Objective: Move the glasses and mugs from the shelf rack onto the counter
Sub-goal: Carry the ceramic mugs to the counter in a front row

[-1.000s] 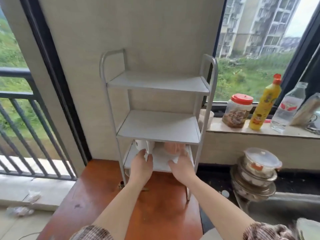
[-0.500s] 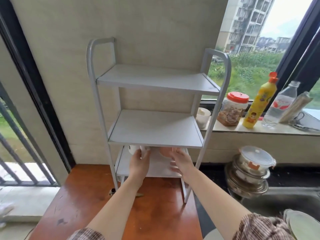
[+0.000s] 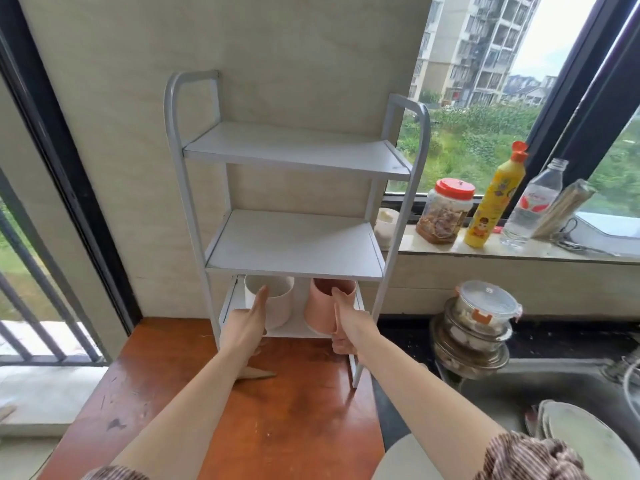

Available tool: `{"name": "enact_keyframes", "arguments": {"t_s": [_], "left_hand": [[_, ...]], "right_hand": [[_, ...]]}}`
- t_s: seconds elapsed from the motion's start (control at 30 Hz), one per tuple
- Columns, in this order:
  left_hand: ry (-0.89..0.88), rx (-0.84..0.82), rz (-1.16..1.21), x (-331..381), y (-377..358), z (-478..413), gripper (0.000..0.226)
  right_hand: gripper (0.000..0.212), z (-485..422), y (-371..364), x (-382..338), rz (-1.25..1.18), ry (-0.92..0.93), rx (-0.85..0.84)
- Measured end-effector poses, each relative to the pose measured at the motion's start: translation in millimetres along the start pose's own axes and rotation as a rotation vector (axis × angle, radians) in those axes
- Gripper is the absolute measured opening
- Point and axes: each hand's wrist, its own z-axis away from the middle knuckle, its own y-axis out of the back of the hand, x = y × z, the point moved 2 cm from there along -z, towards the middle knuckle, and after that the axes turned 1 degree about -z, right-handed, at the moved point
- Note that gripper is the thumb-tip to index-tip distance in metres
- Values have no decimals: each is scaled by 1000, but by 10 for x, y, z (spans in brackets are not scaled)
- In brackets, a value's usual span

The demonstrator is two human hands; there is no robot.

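A white three-tier shelf rack [image 3: 294,247] stands on the reddish-brown wooden counter [image 3: 263,417]. Its top and middle shelves hold nothing. On the bottom shelf a white mug [image 3: 277,299] sits at the left and a pink mug [image 3: 323,304] at the right. My left hand [image 3: 247,327] wraps the white mug's left side, thumb up along its wall. My right hand [image 3: 344,325] grips the pink mug's right side, thumb at its rim. Both mugs are upright and partly hidden under the middle shelf.
A window ledge to the right carries a red-lidded jar [image 3: 445,211], a yellow bottle [image 3: 493,195], a clear bottle [image 3: 535,202] and a small white cup [image 3: 386,226]. Stacked metal bowls with a lidded container [image 3: 476,327] stand by the sink [image 3: 540,396]. Plates [image 3: 585,441] lie lower right.
Both hands have closed around the mugs and drawn them toward the bottom shelf's front edge, so the mugs show more fully. The camera has shifted slightly.
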Motion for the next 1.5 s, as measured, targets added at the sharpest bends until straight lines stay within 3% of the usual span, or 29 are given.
{"name": "enact_keyframes", "arguments": {"t_s": [0.23,0.47,0.6,0.77,1.07,1.3,1.5], "left_hand": [[35,55,-58,-32,95,103,65],[154,-16,393,-69,82,328,47],[110,-83,407,-169,112,543,41],[44,-143,407,-219,-6,896,38],[45,-278,335,-345,-1113,2027,30],[105,-494,235,-719,-2285,3249,31],[138,-716,110,-1098,-3254,4375,37]], "right_hand": [[69,199,83,202,-70,-7,-11],[47,395,207,360,-258,40,-36],[35,576,404,531,-306,67,-88],[38,807,859,816,-290,85,-73],[39,1209,2152,1778,-357,18,98],[29,1807,3502,2820,-494,-16,281],[33,2422,4566,3867,-611,-110,473]]}}
